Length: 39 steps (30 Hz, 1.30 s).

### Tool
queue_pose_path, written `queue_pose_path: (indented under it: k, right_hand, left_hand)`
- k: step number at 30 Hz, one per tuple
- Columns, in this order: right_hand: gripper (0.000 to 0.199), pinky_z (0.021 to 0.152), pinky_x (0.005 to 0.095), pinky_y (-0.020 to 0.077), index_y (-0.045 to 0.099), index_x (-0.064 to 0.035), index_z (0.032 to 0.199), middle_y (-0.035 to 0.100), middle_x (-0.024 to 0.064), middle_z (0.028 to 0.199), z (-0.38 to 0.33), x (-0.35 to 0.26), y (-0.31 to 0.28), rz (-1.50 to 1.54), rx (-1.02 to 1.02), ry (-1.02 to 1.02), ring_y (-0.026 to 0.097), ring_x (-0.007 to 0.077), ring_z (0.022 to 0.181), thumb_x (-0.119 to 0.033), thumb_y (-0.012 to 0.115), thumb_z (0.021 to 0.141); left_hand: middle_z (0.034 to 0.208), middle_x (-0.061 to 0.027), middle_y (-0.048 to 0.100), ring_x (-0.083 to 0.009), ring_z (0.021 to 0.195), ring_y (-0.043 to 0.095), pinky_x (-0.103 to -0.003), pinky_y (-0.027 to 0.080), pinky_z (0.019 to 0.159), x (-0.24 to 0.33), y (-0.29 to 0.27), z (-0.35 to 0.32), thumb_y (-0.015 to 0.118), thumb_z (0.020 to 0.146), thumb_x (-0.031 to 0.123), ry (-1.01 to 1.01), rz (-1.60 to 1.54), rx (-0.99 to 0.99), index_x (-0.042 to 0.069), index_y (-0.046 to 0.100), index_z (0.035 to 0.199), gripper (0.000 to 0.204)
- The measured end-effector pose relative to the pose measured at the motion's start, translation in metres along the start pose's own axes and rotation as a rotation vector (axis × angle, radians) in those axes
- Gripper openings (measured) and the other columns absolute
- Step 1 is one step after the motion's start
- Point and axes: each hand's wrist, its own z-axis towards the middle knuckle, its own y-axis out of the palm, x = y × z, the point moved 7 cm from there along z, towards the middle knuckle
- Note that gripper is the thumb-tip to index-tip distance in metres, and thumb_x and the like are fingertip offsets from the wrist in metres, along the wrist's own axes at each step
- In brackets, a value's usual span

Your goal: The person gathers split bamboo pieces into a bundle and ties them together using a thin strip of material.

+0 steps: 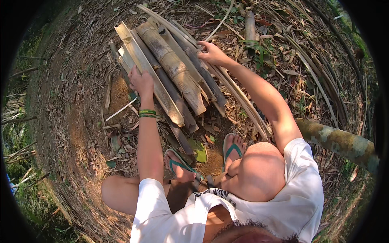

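Note:
A pile of split bamboo pieces lies on the ground before me, with a wide weathered half-culm [174,67] on top in the middle. At the pile's left side my left hand [142,82] grips the edge of a pale, trough-shaped split bamboo piece [156,83]; some of its fingertips are hidden. Across the pile, my right hand [214,54] is closed at the long thin bamboo strips [239,95] running along the right edge, its fingers bent over them. Darker split pieces [174,95] lie between and below the pale ones.
Dry leaves and twigs cover the ground. A short bamboo piece [250,28] lies at the far right. To the right rests a thick mottled log [340,141], with long dry strips [312,73] beyond it. A thin white stick [121,109] lies left of the pile. My sandalled feet [233,152] are close to its near end.

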Motion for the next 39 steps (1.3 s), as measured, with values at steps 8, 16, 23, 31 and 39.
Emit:
queue_pose_path:
  k: [8, 16, 23, 31, 39]
  right_hand:
    - [0.067, 0.102, 0.0436, 0.0492, 0.052, -0.017, 0.143, 0.062, 0.0192, 0.128, -0.049, -0.055, -0.177, -0.586, 0.478, -0.374, 0.061, 0.0348, 0.119, -0.03, 0.073, 0.081]
    - [0.066, 0.096, 0.0483, 0.048, 0.043, -0.0109, 0.144, 0.056, 0.0233, 0.121, -0.17, -0.061, -0.416, -0.861, 0.743, -0.281, 0.057, 0.0407, 0.114, -0.008, 0.066, 0.082]
    - [0.052, 0.094, 0.0495, 0.0501, 0.055, -0.0051, 0.131, 0.061, 0.0269, 0.121, -0.302, 0.08, -0.607, -1.75, 1.149, 0.463, 0.06, 0.0417, 0.113, -0.014, 0.066, 0.081]
    - [0.081, 0.106, 0.0556, 0.0451, 0.038, -0.0239, 0.152, 0.045, 0.0119, 0.149, -0.369, 0.341, -0.539, -1.21, 0.723, 0.987, 0.044, 0.0319, 0.139, -0.034, 0.079, 0.082]
    - [0.086, 0.112, 0.0564, 0.0386, 0.035, -0.0253, 0.153, 0.041, 0.0039, 0.155, -0.352, 0.407, -0.578, -1.244, 0.623, 0.856, 0.037, 0.0273, 0.143, -0.017, 0.072, 0.077]
  left_hand:
    - [0.153, -0.0193, 0.039, -0.0389, 0.142, 0.037, -0.07, 0.009, 0.114, 0.042, 0.024, -0.027, 0.053, 0.088, 0.015, 0.018, 0.167, -0.097, 0.02, 0.033, 0.155, 0.069]
    - [0.151, -0.0174, 0.044, -0.0375, 0.139, 0.041, -0.061, 0.023, 0.114, 0.024, 0.006, -0.017, 0.064, 0.093, 0.044, 0.097, 0.144, -0.053, 0.017, 0.041, 0.152, 0.069]
    - [0.145, -0.0218, 0.05, -0.0398, 0.132, 0.048, -0.052, 0.039, 0.108, 0.007, -0.02, -0.006, 0.063, 0.094, 0.049, 0.104, 0.271, 0.036, 0.009, 0.048, 0.148, 0.068]
    - [0.144, -0.0221, 0.05, -0.0371, 0.132, 0.049, -0.047, 0.042, 0.107, 0.032, 0.011, -0.004, 0.059, 0.099, 0.046, 0.246, 0.167, -0.01, 0.004, 0.046, 0.147, 0.065]
    - [0.147, -0.0215, 0.048, -0.0353, 0.134, 0.047, -0.047, 0.037, 0.111, -0.025, -0.039, 0.026, 0.055, 0.1, 0.054, 0.132, 0.328, 0.004, 0.002, 0.043, 0.15, 0.073]
